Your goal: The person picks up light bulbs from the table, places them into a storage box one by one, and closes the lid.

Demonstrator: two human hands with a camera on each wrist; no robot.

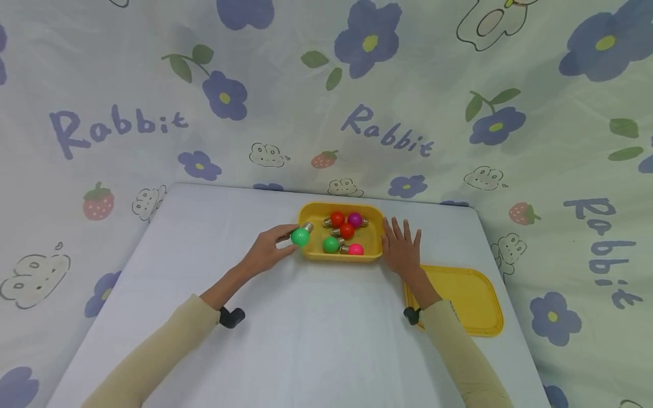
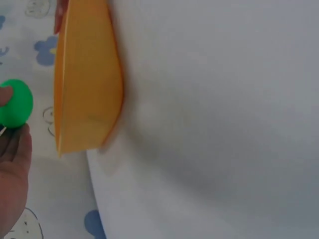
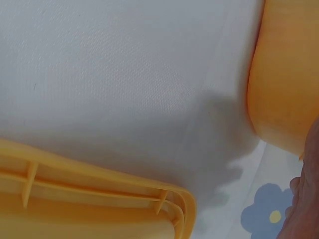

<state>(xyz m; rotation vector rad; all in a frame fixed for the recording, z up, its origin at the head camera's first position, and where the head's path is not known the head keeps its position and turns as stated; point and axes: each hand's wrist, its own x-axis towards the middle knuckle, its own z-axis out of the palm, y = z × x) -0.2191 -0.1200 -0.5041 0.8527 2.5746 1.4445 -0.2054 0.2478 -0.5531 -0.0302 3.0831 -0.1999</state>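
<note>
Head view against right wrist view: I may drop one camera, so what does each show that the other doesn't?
Only the head view: the left hand pinching a green bulb, and five bulbs inside the yellow box. Only the right wrist view: the box's outer wall beside the right hand. Both: box, right hand, yellow lid, white table.
</note>
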